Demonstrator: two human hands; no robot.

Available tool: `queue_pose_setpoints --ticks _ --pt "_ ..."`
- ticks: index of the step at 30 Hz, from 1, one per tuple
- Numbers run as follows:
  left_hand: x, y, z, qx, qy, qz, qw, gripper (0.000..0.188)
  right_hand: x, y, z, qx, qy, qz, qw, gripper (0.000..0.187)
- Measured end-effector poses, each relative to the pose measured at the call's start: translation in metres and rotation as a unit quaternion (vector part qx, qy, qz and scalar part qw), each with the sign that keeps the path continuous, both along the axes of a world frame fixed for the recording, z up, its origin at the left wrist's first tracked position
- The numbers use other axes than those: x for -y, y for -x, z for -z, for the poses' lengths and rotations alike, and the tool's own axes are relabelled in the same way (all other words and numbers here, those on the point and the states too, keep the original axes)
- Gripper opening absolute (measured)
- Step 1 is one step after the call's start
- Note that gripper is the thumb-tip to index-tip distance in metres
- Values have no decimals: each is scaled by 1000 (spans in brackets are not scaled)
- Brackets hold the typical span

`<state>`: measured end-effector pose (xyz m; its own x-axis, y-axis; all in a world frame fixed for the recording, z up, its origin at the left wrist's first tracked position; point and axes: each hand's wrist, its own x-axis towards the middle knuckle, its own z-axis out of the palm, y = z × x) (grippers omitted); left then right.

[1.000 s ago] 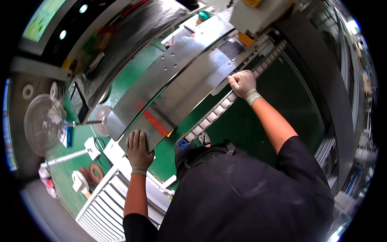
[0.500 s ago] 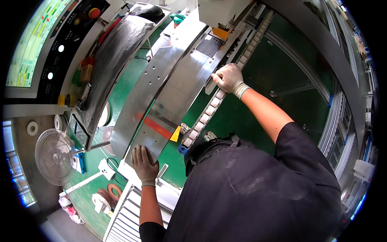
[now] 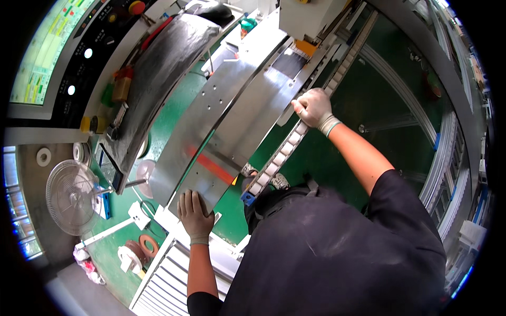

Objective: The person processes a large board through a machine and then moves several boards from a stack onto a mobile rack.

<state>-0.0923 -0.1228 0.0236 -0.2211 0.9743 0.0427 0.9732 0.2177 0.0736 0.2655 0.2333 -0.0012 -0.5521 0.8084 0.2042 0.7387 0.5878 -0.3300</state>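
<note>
My left hand [image 3: 195, 217], in a dark glove, lies flat with its fingers stretched over the near end of a long metal plate [image 3: 184, 158]. A narrow slot splits this plate from a second metal plate [image 3: 245, 116] beside it. A red strip [image 3: 215, 167] shows across the surface near its lower end. On the right, my right hand [image 3: 316, 109], in a pale glove, is closed over a rail of white rollers [image 3: 282, 154], thumb toward the plates. Its other fingertips are hidden behind the hand.
At the upper left is a control panel [image 3: 79, 66] with a lit screen and a red button. A dark padded shelf [image 3: 153, 79] holds small items. A fan [image 3: 73, 196] and reels [image 3: 132, 255] stand lower left. Slatted rollers [image 3: 171, 274] lie below my left hand.
The whole view has shifted, so the machine sits slightly farther right. Both hands keep roughly their places on it. The yellow piece beside the red strip now shows only as a sliver.
</note>
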Motion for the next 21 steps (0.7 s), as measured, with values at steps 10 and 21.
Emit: queue_pose_setpoints --ticks 10,21 --pt "7 0 10 -8 -37 4 999 64 3 4 -14 -4 6 11 1000 34" --pt "12 1 5 0 -63 33 997 74 4 2 -7 -22 -6 29 999 27"
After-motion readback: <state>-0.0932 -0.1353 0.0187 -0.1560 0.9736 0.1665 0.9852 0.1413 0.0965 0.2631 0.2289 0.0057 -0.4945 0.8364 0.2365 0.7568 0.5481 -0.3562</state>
